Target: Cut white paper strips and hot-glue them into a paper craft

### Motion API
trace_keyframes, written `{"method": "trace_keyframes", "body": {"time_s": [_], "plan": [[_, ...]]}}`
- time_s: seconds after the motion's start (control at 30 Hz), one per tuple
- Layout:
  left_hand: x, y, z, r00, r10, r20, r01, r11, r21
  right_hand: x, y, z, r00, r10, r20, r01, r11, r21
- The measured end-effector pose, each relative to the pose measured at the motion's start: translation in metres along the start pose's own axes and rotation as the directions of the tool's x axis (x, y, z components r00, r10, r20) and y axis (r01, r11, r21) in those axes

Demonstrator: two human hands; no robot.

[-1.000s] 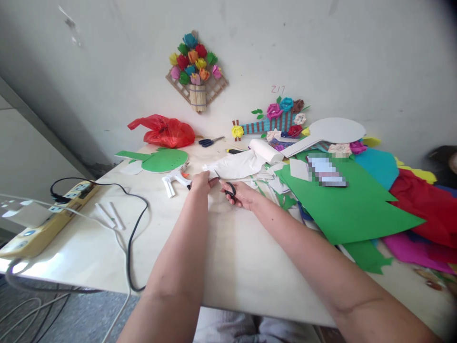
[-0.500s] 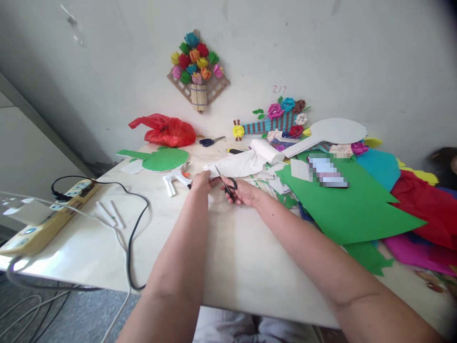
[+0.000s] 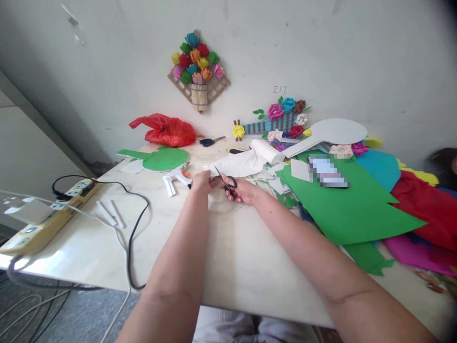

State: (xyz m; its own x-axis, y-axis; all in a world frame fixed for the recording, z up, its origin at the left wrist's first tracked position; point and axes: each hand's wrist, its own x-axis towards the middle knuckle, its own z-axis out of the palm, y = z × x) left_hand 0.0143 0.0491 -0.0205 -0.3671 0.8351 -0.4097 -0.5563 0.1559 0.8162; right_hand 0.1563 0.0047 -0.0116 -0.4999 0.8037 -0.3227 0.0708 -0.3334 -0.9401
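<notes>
My right hand (image 3: pixel 244 191) holds black-handled scissors (image 3: pixel 230 183), thumb and fingers at the handle loops, with the blades pointing up and to the left. Just left of it, my left hand (image 3: pixel 202 181) is closed at the fingertips. A small dark brownish piece shows between the two hands, too small to name. Behind them lies a white sheet (image 3: pixel 235 163) that leads to a white roll (image 3: pixel 267 151). A white glue gun (image 3: pixel 177 178) rests beside my left hand.
At left are a power strip (image 3: pixel 46 216), cables and two white sticks (image 3: pixel 110 213). A green paddle-shaped cutout (image 3: pixel 166 159), red plastic bag (image 3: pixel 167 131) and second scissors (image 3: pixel 211 141) lie farther back. Green sheets (image 3: pixel 342 209), paper scraps and a phone (image 3: pixel 327 171) cover the right side.
Almost nothing differs. Both hands stay in place, and the scissors keep nearly the same position and tilt.
</notes>
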Motion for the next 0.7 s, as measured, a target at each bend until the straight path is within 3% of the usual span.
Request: {"method": "trace_keyframes", "body": {"time_s": [0.3, 0.5, 0.7], "plan": [[0.0, -0.001, 0.0, 1.0, -0.004, 0.004, 0.004, 1.0, -0.013, -0.001, 0.007, 0.003, 0.994, -0.081, -0.071, 0.082, 0.997, 0.011], [0.0, 0.0, 0.001, 0.998, -0.005, -0.056, 0.005, 1.0, 0.003, -0.002, 0.009, 0.006, 0.986, -0.094, -0.141, 0.092, 0.996, -0.021], [0.01, -0.002, 0.001, 0.998, -0.005, -0.06, 0.004, 1.0, -0.022, -0.006, 0.009, 0.005, 0.986, -0.11, -0.126, 0.108, 0.994, -0.025]]}}
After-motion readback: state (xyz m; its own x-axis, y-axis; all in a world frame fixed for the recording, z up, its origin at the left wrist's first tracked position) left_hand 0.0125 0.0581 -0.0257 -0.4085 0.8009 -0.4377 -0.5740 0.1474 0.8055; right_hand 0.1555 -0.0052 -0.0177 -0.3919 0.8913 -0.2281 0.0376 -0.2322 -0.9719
